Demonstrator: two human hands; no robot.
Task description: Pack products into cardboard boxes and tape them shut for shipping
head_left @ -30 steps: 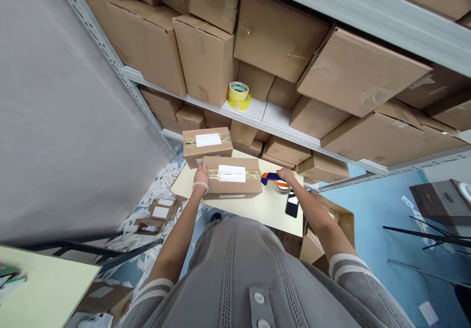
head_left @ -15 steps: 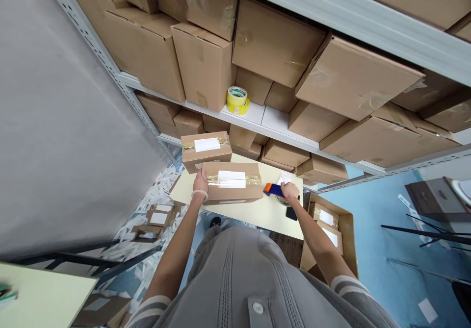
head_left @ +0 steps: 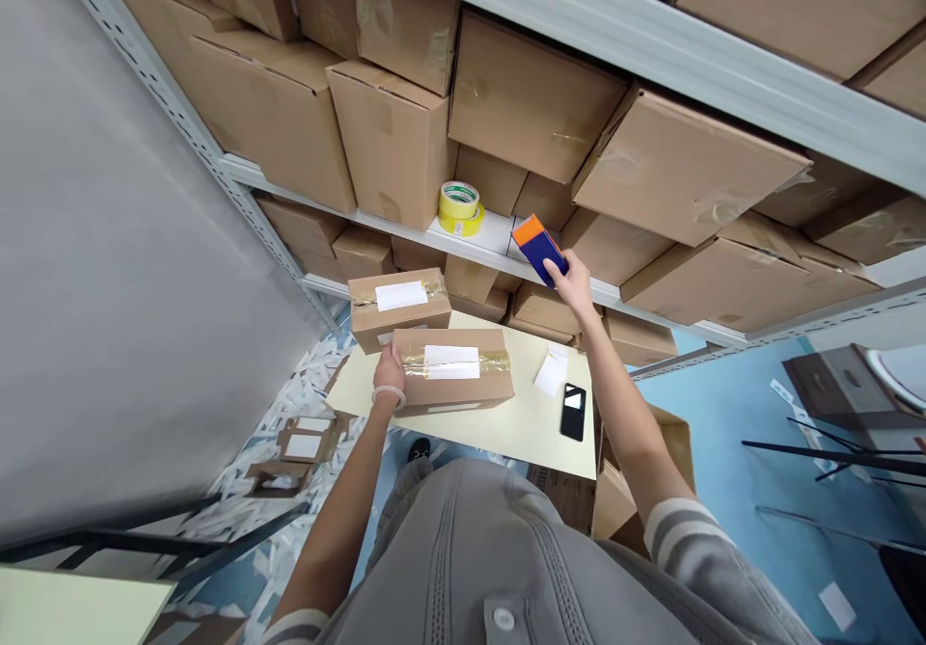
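My right hand (head_left: 574, 283) is raised in front of the shelf and grips a blue and orange tape dispenser (head_left: 538, 247), close to the white shelf board (head_left: 506, 236). A taped cardboard box with a white label (head_left: 452, 368) lies on the small cream table (head_left: 499, 420); my left hand (head_left: 389, 373) rests against its left end, fingers curled on the edge. A second labelled box (head_left: 398, 304) sits just behind it, at the table's far left.
Yellow tape rolls (head_left: 459, 207) stand on the shelf left of the dispenser. A black phone (head_left: 573, 411) and a paper slip (head_left: 552, 371) lie on the table's right side. Cardboard boxes fill the shelves. Paper scraps and small boxes (head_left: 302, 444) litter the floor at left.
My right hand lifted the tape dispenser off the table, up and away to the shelf. My left hand stayed on the near box's left end.
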